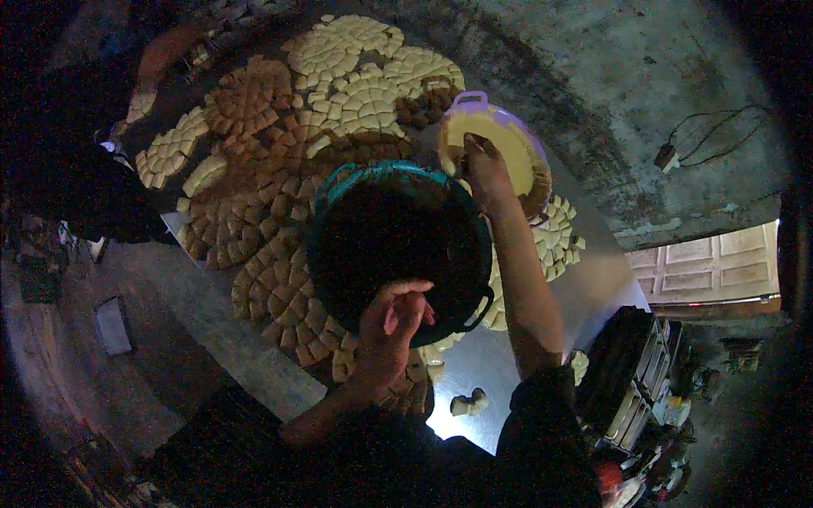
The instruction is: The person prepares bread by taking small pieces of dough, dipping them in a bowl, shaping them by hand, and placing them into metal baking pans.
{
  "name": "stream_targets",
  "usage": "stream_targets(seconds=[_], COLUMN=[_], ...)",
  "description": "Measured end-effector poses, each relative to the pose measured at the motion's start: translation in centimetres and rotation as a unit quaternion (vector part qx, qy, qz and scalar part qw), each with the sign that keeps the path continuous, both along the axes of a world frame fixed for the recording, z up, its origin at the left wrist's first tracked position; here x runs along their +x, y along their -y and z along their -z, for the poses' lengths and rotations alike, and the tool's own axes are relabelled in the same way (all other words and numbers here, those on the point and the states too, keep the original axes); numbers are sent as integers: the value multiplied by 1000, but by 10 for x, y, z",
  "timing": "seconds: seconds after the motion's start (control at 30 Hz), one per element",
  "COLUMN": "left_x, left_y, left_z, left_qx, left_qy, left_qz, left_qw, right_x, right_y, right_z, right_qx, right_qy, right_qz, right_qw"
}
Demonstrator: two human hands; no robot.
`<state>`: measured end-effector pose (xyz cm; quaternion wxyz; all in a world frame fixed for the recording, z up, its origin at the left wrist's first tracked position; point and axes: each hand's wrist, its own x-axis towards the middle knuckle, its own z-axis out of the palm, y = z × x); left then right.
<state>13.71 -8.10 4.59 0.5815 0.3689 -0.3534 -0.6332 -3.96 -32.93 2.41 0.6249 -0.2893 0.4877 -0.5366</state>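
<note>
My left hand (398, 320) is above the near side of a large dark basin (398, 245) with a teal rim, its fingers curled inward; what they hold, if anything, is hidden. My right hand (485, 169) reaches over a purple basin (472, 99) with a handle, behind and right of the dark one. Its fingers are bent together at the smooth yellow paste (517, 152) in that basin; whatever is between them is too small to tell. Pale dough pieces (373, 93) and browner dough pieces (254, 220) lie packed around the basins.
Two small dough pieces (468, 402) sit on the shiny metal tabletop (474, 364) near me. Another person's arm (165, 55) reaches in at the far left. Dark stacked crates (631, 381) stand at the right. A cable with a plug (667, 157) lies on the concrete floor (610, 93).
</note>
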Motion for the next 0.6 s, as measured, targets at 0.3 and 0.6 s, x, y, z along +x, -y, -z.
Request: stream_targets(seconds=[0.3, 0.6], left_x=[0, -59], left_y=[-40, -153], left_z=[-19, -70], left_qx=[76, 160], left_qy=[-283, -321], left_qz=[174, 241], left_qw=[940, 902], right_x=[30, -65], right_y=[-287, -438], right_z=[-100, -112], right_qx=[-208, -328], right_qy=[-18, -284], right_qz=[-6, -17], right_qw=[978, 901])
